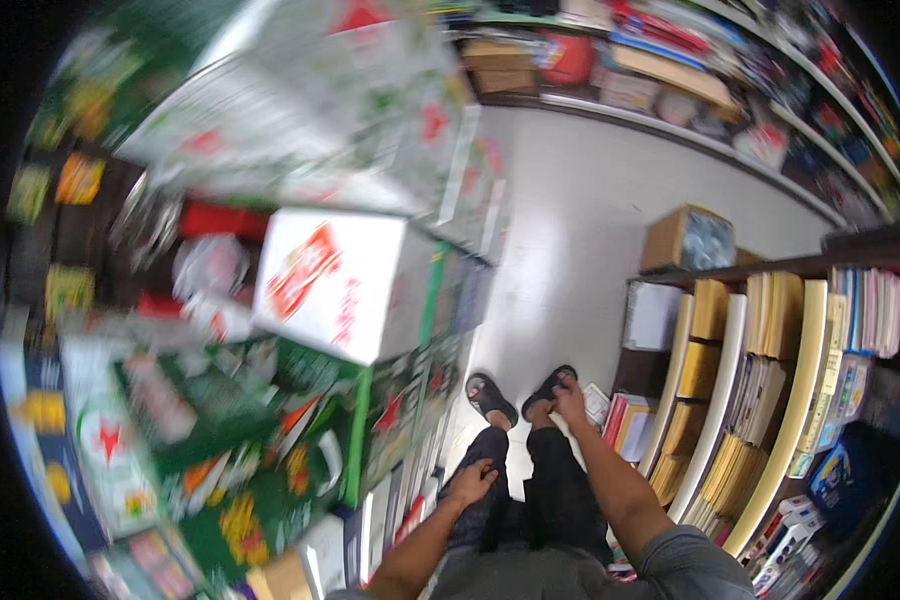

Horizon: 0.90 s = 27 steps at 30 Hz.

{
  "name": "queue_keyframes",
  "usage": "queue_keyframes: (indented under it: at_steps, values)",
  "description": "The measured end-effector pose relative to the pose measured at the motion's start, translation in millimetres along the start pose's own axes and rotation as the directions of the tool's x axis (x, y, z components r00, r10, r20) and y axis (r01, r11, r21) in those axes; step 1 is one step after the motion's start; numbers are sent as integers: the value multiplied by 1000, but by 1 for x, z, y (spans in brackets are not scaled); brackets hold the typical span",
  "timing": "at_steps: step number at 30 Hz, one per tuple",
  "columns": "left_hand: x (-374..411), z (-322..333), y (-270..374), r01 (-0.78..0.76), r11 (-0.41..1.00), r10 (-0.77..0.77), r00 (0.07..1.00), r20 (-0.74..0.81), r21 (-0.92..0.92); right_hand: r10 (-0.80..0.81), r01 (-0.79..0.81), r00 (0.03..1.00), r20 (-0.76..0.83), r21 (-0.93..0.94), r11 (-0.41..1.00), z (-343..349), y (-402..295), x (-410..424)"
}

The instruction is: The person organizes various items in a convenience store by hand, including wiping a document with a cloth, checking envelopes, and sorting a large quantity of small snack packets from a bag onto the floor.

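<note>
My left hand (pixel 474 481) hangs over my left trouser leg (pixel 487 448). Its fingers are loosely curled with gaps between them, and nothing is in it. Further forward, above my right sandal (pixel 549 388), is my right hand (pixel 568 400). Its fingers point down, and the picture does not show whether something small is between them. To the left rises a stack of green beer cartons (pixel 390 427) with red stars. On it lies a white carton (pixel 330 285) with red printing. Paper goods on a shelf stand nearest to my right hand, including a red-spined book (pixel 616 420).
At right, curved shelves (pixel 776 420) hold envelopes (pixel 772 315) and notebooks (pixel 870 307). An open cardboard box (pixel 682 236) with clear plastic items stands beyond them. The pale floor aisle (pixel 562 195) leads to stocked shelves (pixel 645 124). Blurred cartons (pixel 330 127) tower at upper left.
</note>
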<state>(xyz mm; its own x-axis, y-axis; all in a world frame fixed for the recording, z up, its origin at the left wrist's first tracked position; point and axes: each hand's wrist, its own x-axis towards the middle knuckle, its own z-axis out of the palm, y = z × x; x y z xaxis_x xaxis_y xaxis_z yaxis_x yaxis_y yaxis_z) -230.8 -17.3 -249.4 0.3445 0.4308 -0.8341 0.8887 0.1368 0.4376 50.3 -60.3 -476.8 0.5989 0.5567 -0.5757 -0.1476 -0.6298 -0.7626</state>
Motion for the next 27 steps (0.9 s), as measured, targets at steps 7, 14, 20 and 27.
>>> queue_keyframes:
  at_steps: [7,14,20,27]
  values:
    - [-130,-30,-51,3,997,-8,998,-67,-74,-71,30,970,231,178,984,-26,-183,-74]
    - [-158,57,-186,-137,973,101,976,-191,-184,-707,646,683,183,299,702,9,-363,-274]
    - [-229,108,-281,-191,958,123,948,-294,-216,-916,823,355,188,402,401,64,-381,-481]
    - [-335,195,-348,-168,775,-237,816,-527,-609,-749,766,-508,426,620,-168,135,-379,-652]
